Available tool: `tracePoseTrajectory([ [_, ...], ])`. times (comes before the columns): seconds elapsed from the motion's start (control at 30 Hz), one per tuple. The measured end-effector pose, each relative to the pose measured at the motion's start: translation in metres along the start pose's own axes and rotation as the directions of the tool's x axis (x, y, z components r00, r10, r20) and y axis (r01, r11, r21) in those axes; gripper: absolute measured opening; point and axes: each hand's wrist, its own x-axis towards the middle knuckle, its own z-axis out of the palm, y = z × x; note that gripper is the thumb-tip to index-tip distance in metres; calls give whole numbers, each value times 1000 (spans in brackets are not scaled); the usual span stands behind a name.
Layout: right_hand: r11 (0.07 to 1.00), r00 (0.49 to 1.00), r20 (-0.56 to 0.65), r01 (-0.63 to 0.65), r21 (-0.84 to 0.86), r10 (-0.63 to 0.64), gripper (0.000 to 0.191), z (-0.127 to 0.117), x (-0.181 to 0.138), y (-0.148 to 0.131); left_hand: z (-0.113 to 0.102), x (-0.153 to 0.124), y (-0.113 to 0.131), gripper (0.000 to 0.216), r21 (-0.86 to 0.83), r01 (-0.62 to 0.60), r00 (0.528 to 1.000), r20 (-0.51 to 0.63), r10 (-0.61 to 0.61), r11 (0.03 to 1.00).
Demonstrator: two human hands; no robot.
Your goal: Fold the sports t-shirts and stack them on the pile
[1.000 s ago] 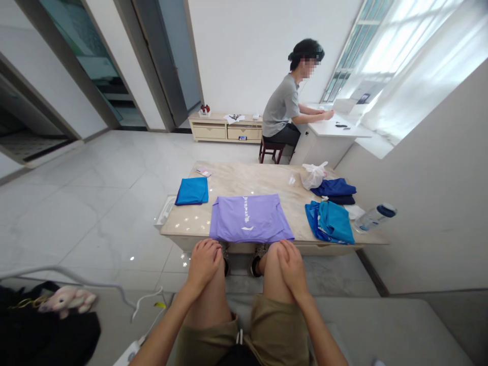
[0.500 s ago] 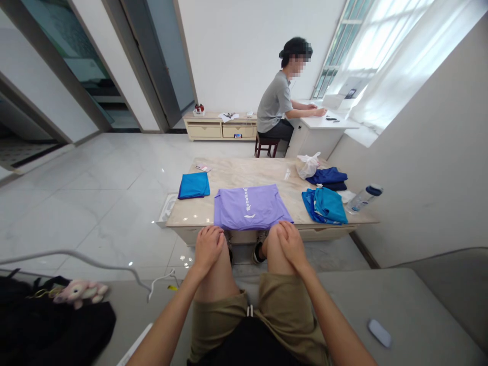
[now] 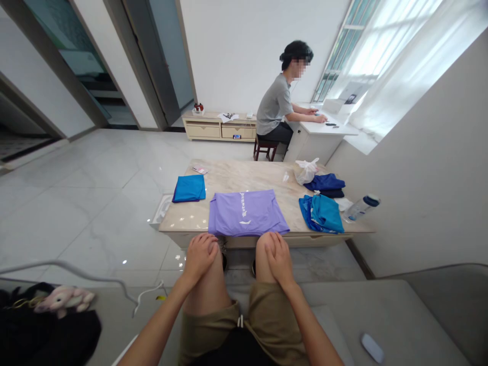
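My left hand (image 3: 201,255) rests over my left knee, its fingers draped flat and holding nothing. On the other knee lies my right hand (image 3: 279,257), also open and without anything in it. Just beyond both knees, a folded purple shirt (image 3: 247,213) with white lettering lies on the marble-topped coffee table (image 3: 244,173), its near edge at the table's front. To its left is a folded blue cloth (image 3: 189,188). Crumpled blue and teal clothes (image 3: 322,213) lie on the right side, in front of a dark blue garment pile (image 3: 326,184).
A white plastic bag (image 3: 306,172) and a water bottle (image 3: 362,208) stand on the table's right side. Across the room a person (image 3: 276,104) sits at a white desk (image 3: 320,129). On the sofa are a pink plush toy (image 3: 64,300) and a white oval object (image 3: 372,348).
The view has shifted slightly, so the table and clothes appear a little lower and farther left. My hands stay on my knees. The person at the desk has moved their hands slightly.
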Motion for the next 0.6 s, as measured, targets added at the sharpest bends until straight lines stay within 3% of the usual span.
tracePoseTrajectory([
  [0.6,993,1000,-5,-27,119,28,53,-10,-1,7,15,13,26,28,54,23,1000,15,-24,998],
])
